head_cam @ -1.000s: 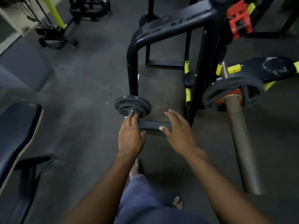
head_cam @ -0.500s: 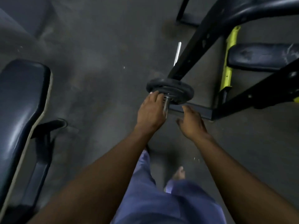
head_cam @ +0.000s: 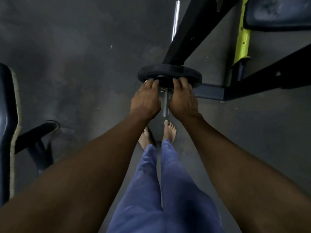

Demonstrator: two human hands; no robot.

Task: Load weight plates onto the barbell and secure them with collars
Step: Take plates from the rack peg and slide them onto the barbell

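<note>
A small black weight plate (head_cam: 170, 71) sits on a thin steel bar whose end (head_cam: 165, 105) points toward me. The far part of the bar (head_cam: 175, 21) shows beyond the plate. My left hand (head_cam: 145, 98) and my right hand (head_cam: 182, 98) flank the bar end, fingertips curled on the plate's near face on either side of the hub. A metal collar or hub at the plate's centre is mostly hidden between my fingers.
A black rack frame (head_cam: 190, 31) crosses behind the plate, with a floor rail (head_cam: 210, 93) to the right. A yellow post (head_cam: 241, 36) and a dark pad (head_cam: 277, 12) lie at upper right. A padded bench (head_cam: 6, 125) stands at left. My bare feet (head_cam: 169, 130) are below the bar.
The camera has tilted down and closer. My right hand has moved in from beside the bar onto the plate's face; both hands now press against the plate around the bar.
</note>
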